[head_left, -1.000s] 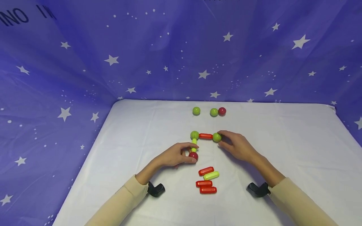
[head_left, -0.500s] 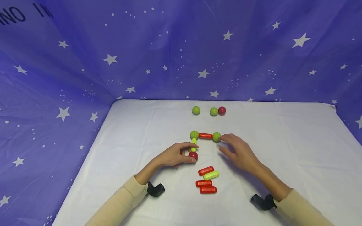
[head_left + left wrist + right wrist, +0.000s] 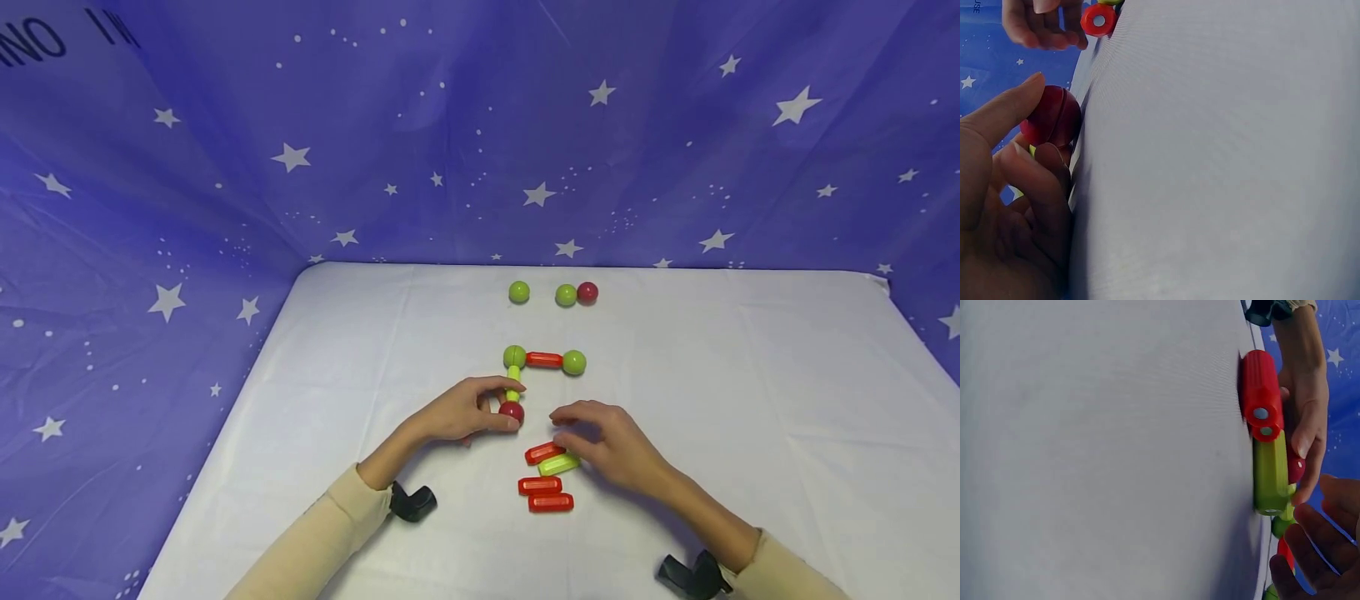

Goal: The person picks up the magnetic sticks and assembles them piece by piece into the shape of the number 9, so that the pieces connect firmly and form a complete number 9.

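Observation:
An L-shaped magnetic construction lies on the table. Its near end is a red ball, joined by a yellow-green rod to a green ball, then a red rod and another green ball. My left hand holds the red ball between thumb and fingers, which also cover part of the yellow-green rod. Over the loose rods hovers my right hand, fingers relaxed around nothing, its thumb close to a loose red rod and a loose yellow-green rod.
Two more red rods, one behind the other, lie side by side nearer my body. Toward the back sit a lone green ball and a touching pair, green and red. A starry blue curtain borders the white table.
My right hand has let go of the right-hand green ball and moved back toward me, over the loose rods. My left hand stays on the red ball.

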`<control>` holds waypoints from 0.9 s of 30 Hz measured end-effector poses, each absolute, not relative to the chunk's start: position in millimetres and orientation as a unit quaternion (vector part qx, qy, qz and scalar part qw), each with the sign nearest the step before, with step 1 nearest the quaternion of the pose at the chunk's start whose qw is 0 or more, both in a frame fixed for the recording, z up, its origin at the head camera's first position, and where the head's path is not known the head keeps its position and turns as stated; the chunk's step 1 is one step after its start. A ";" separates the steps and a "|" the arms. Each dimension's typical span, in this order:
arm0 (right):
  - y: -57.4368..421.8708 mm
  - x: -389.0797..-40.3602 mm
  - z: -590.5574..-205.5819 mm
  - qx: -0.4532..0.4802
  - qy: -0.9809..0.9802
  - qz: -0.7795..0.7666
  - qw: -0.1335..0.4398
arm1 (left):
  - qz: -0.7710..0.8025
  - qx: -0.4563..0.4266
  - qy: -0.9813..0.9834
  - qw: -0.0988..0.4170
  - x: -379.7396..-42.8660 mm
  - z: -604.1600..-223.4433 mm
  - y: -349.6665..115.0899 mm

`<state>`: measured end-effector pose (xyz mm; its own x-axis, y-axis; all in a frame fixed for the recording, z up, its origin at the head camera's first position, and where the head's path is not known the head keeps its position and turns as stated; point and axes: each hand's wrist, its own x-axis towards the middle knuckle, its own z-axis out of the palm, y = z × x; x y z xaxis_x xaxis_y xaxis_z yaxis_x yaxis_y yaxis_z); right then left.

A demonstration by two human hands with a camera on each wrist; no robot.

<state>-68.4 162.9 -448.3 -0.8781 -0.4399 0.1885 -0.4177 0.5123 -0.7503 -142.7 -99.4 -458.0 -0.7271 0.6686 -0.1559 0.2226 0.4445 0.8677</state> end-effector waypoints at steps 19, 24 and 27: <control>160.2 -64.0 -457.7 -0.230 0.886 -0.400 0.051 | 0.451 0.254 0.816 0.258 -141.1 -458.5 -100.6; 161.2 -63.0 -457.2 -0.220 0.889 -0.400 0.036 | 0.455 0.257 0.812 0.260 -141.6 -458.5 -99.5; 163.8 -64.0 -455.9 -0.218 0.893 -0.392 0.032 | 0.456 0.259 0.811 0.259 -141.6 -457.3 -99.5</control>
